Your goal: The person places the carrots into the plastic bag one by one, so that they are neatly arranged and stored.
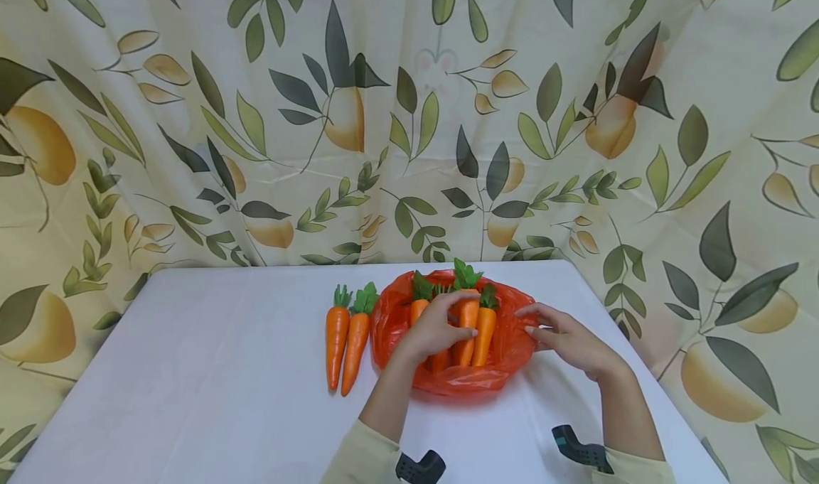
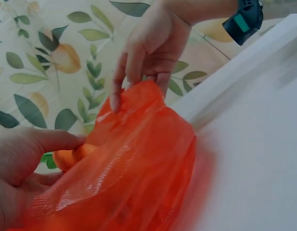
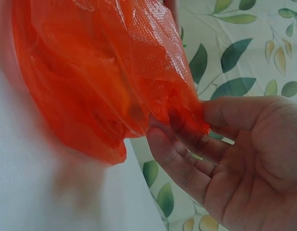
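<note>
A red plastic bag [image 1: 515, 327] lies open on the white table with several orange carrots inside, their green tops toward the far rim. My left hand [image 1: 435, 327] reaches over the bag and grips a carrot [image 1: 469, 317], thumb across its near side and fingers near the top. Right beside that one lies another carrot [image 1: 485, 327]. At the bag's right side, my right hand [image 1: 569, 338] pinches the rim. The right wrist view shows the thin plastic between thumb and fingers [image 3: 162, 149]. Red film hides the lower parts of the bagged carrots.
Two carrots lie side by side just left of the bag, one farther left [image 1: 336, 342] and one closer to it [image 1: 355, 349]. The white tabletop [image 1: 211, 370] extends left and toward me. Behind it hangs a leaf-and-fruit patterned curtain [image 1: 409, 207].
</note>
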Demonstrator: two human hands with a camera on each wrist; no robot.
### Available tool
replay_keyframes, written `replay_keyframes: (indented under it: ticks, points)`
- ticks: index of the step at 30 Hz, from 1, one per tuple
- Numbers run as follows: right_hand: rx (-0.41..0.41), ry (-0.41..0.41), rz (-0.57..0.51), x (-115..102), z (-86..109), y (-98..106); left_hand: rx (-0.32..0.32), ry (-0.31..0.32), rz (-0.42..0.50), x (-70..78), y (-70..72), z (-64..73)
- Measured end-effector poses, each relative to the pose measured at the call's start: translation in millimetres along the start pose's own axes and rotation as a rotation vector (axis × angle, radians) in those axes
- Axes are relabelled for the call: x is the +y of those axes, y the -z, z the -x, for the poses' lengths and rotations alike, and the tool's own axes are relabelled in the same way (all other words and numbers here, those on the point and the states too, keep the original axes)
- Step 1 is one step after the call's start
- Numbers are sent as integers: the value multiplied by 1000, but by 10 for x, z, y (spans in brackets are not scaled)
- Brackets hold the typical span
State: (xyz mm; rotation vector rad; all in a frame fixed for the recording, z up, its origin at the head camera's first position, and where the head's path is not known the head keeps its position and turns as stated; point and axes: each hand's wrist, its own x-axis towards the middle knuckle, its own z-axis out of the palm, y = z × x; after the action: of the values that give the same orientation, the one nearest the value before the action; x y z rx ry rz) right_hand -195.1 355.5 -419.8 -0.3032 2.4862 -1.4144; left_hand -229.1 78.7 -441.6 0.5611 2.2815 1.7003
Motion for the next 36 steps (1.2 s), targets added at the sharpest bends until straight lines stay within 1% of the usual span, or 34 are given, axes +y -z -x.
replay_keyframes:
  ticks: [6,12,16,24,30,36]
  points:
    - [-7,14,-7,2,4,3,-6,-8,-37,-64,-85,-21]
    - [-3,8,-7,-3,16,7,1,-7,-75,-106,-131,-20]
    - [-5,11,-10,-5,23,-2,0,-10,-74,-126,-150,-14]
    - [-5,7,-5,-8,30,-6,-23,-26,-71,-191,-184,-18]
    - [-10,17,7,-14,24,10,-6,-35,-32,-213,-202,-25]
    - [-10,14,8,-11,24,9,18,-29,-52,-228,-222,-26]
